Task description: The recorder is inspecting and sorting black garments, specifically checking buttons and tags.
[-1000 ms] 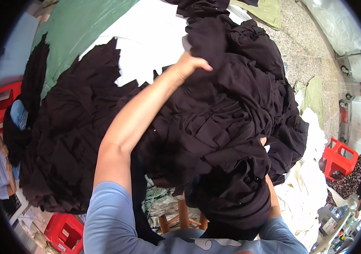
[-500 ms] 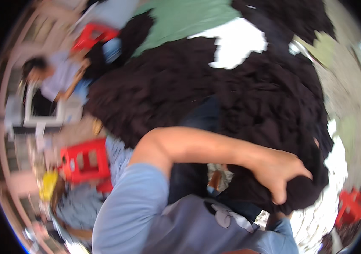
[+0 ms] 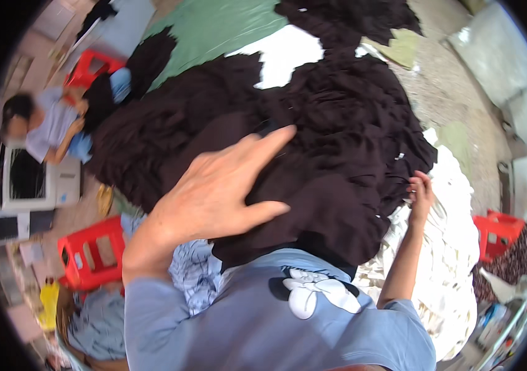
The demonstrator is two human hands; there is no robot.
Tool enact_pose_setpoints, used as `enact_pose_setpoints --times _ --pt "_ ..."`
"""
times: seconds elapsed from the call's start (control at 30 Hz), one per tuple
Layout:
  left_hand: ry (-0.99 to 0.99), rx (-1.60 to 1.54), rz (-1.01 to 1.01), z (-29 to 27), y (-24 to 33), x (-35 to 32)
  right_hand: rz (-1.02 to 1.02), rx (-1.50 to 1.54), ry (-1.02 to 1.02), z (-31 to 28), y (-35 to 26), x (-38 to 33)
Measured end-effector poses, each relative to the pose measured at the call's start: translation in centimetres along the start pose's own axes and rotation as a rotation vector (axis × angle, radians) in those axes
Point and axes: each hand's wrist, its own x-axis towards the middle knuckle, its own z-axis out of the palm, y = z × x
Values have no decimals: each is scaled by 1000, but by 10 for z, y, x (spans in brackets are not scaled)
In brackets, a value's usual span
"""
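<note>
A wide heap of dark cloth fills the middle of the frame. It is soft and matte, with many small folds in its right part and a smoother piece near the lower edge. The left hand is over this cloth, left of the centre; its grip is released, the fingers are long and straight, and the thumb stands apart. Whether the palm touches the fabric, I cannot tell. The right hand is at the right border of the heap, with fingers a little bent; whether it grasps an edge of the cloth, I cannot tell.

Below this hand, at the lower right, lies white cloth, crumpled in fine wrinkles. At the upper left spreads a green sheet with a slight shine, and beside it a flat white sheet. A red stool, of plastic with cut openings, is at the left.
</note>
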Motion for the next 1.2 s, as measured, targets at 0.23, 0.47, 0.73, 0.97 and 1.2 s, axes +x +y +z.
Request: enact_pose_setpoints --times 0.23,0.47,0.73,0.97,1.2 --pt "-20 -93 -410 113 -115 -48 -166 -154 -460 77 -54 -42" --pt "136 -363 -440 113 -144 -61 -241 -452 -492 89 -45 -42" --pt "384 -245 -231 124 -134 -9 -259 -337 -337 126 -58 0" --pt "406 2 -155 148 -142 34 -402 -510 -332 188 -26 138" --pt "305 -72 -271 127 -151 50 -559 -914 -390 274 56 312"
